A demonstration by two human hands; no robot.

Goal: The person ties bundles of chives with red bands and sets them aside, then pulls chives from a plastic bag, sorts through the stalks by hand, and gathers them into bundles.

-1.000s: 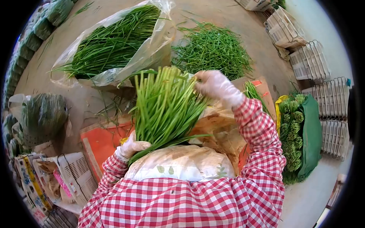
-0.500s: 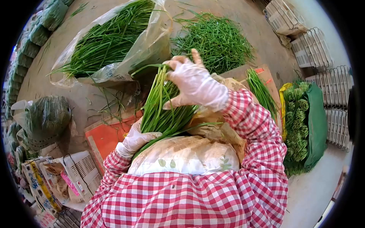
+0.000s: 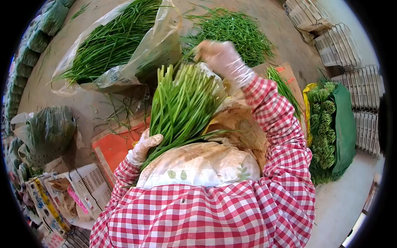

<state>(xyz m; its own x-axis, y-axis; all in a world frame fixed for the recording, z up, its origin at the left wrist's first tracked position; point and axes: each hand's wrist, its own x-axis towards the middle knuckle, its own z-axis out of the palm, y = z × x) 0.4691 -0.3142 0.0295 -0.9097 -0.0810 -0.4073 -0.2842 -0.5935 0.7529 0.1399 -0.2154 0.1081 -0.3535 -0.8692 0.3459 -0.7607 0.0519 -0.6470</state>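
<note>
Because the greens [image 3: 182, 101] would probably scatter if loose, the left hand [image 3: 144, 146] clasps them by the white cover [image 3: 198, 165], pale ends [image 3: 192, 73] outward; the right hand [image 3: 221, 57] curls beyond those ends, whether around anything cannot be told.

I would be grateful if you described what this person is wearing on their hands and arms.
The left hand and right hand both wear thin, whitish, wrinkled gloves, slightly see-through. The long, loose sleeves are red-and-white checked fabric, creased along the arms.
</note>
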